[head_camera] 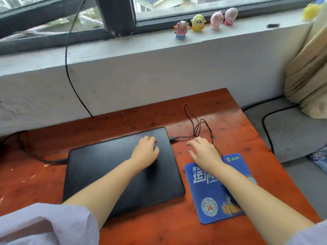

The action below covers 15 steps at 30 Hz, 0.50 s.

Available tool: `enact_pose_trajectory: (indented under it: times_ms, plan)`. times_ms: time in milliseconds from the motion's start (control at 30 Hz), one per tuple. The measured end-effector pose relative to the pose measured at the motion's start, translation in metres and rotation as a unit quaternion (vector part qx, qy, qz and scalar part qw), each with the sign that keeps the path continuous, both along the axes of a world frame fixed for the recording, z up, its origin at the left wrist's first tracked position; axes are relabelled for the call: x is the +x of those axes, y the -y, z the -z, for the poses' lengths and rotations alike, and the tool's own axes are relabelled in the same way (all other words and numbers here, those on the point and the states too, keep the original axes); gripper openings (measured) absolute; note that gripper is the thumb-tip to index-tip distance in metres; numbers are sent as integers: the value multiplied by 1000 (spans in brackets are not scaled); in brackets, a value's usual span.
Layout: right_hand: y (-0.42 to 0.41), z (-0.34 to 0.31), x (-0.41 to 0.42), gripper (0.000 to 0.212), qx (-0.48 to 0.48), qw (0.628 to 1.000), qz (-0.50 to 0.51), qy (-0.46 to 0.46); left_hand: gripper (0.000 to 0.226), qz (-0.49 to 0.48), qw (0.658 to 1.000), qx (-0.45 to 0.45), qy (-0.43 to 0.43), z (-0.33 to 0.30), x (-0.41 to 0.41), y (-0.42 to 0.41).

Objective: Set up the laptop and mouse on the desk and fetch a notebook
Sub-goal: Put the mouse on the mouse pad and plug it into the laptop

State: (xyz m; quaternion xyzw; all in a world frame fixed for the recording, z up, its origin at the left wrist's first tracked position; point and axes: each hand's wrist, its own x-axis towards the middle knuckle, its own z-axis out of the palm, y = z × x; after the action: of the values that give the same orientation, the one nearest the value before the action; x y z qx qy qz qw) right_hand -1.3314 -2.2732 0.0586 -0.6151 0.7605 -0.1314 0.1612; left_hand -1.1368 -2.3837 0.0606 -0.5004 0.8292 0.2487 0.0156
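A closed black laptop [106, 167] lies flat on the red-brown wooden desk [230, 117]. My left hand [146, 152] rests on the lid near its far right corner, fingers spread, holding nothing. My right hand [205, 152] hovers just right of the laptop, above the top edge of a blue mouse pad [210, 197], fingers apart and empty. A thin black mouse cable [198, 124] loops on the desk behind that hand, and its plug [174, 138] sits at the laptop's right edge. My right forearm hides the mouse itself. No notebook is in view.
A black power cable [70, 75] hangs down from the window and another enters the laptop's left side. Several small toy figures [198, 23] stand on the white windowsill. A grey cushioned seat [292, 131] and a beige curtain [307, 68] are at the right.
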Motion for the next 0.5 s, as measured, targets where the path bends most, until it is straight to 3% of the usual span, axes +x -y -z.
enact_pose_trajectory:
  times_ms: [233, 400, 500]
  plan:
    - [-151, -2, 36, 27, -17, 982, 190, -8, 28, 200, 977, 2, -68, -3, -27, -99]
    - [-304, 27, 107, 26, -12, 921, 386, 45, 24, 372, 922, 45, -95, 11, -27, -221]
    - [-395, 51, 163, 26, 21, 878, 472, 78, 24, 458, 883, 81, -57, 30, -11, -303]
